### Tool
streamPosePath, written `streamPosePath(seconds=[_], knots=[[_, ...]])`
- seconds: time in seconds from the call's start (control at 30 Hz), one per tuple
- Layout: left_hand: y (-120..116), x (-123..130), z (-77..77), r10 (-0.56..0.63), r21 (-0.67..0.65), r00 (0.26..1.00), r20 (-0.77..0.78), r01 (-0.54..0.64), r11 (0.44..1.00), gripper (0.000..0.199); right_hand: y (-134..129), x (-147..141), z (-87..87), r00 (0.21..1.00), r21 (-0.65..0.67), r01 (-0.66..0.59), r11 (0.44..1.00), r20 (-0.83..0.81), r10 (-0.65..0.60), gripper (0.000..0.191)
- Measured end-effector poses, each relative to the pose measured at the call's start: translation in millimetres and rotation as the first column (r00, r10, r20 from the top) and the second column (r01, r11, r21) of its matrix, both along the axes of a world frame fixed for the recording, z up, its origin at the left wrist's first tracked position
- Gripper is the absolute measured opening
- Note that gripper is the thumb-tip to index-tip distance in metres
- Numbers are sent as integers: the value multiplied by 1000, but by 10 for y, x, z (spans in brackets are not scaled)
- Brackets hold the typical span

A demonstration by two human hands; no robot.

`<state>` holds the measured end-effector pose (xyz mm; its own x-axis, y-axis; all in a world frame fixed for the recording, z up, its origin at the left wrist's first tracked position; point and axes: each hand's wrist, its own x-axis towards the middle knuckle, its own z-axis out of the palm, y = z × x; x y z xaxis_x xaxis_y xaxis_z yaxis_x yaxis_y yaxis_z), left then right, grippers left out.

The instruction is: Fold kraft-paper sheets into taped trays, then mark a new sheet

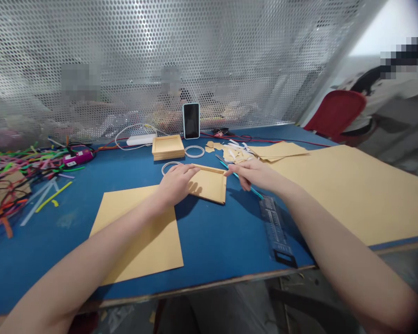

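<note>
A shallow tan cardboard tray (211, 183) with folded-up walls lies on the blue table, turned slightly. My left hand (177, 183) covers its left end, fingers reaching along the back wall and gripping there; the thumb is hidden. At the tray's back right corner, the extended index finger of my right hand (252, 175) touches the wall. The other fingers of that hand curl loosely, apart from the index, holding nothing. Under my right hand lies a teal pen or knife (256, 192). A clear ruler (276, 232) lies nearer the front edge. My left forearm crosses a flat tan sheet (142, 250).
Several finished trays (168, 147) are stacked behind, near a phone (191, 120) propped on a perforated metal screen (230, 60). Tape rings (194, 151), paper scraps (235, 152) and large tan sheets (355, 195) surround the work. Colourful strips (14, 185) are heaped left.
</note>
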<state>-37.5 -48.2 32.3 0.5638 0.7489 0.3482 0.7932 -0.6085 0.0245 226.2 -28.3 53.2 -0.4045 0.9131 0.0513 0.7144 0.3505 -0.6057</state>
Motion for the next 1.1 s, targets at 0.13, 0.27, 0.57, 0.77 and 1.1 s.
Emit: streamPosePath(seconds=[0.13, 0.27, 0.57, 0.77, 1.1], knots=[[-104, 68, 22, -4, -11, 1000, 21, 4, 1000, 44, 62, -50, -86, 998, 141, 43, 989, 44, -50, 36], [-148, 121, -32, -119, -54, 993, -25, 118, 992, 62, 140, -56, -218, 994, 77, 2, 997, 111, -11, 48], [-111, 164, -100, -257, -134, 961, -103, 243, 961, 23, 142, 8, -225, 958, 5, -166, 986, 240, 160, 76], [-107, 138, -110, -251, -138, 958, -137, 232, 963, 26, 189, 3, -250, 964, 20, -177, 984, 205, 169, 79], [-101, 137, -163, -234, -127, 954, -187, 213, 969, 31, 240, -2, -330, 964, 67, -193, 979, 200, 176, 70]])
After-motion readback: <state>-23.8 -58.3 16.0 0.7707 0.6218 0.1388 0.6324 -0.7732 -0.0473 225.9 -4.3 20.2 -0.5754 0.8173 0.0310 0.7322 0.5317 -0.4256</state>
